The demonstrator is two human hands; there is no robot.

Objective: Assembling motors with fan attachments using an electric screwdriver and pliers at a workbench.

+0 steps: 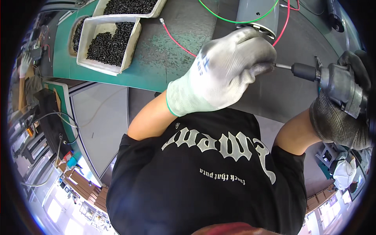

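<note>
My left hand, in a white glove with greyed fingertips, is closed in a pinch over the bench. What its fingers hold, if anything, is hidden. In a dark knit glove, my right hand grips a black and grey power screwdriver held level. Its thin metal bit points left and reaches the left fingertips. Just beyond the left hand lies a grey cylindrical housing. A red wire with a metal terminal runs behind the left hand, and a green wire loops across the housing.
A white bin of small black parts stands at the left on the green bench. Another such bin is behind it. A dark cylindrical object sits at the far right. Someone else's gloved hand shows at the far left.
</note>
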